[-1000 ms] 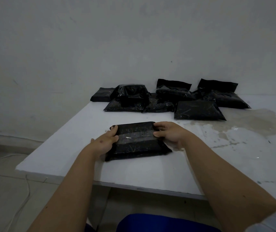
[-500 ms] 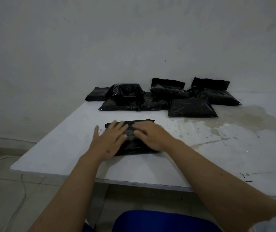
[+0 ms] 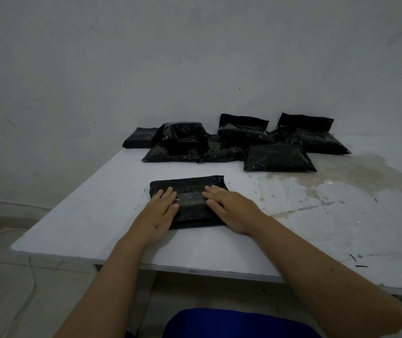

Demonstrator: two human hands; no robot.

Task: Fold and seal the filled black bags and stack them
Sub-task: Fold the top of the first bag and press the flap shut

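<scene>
Both hands lie flat, fingers straight, on the folded black bag (image 3: 187,198) at the near middle of the counter (image 3: 78,215): left hand (image 3: 162,211) on its left half, right hand (image 3: 229,211) on its right. Neither grip is clamped. This looks like pressing the fold down to seal it. Next, likely, comes lifting the bag onto the pile of bags (image 3: 239,142) at the back.
</scene>
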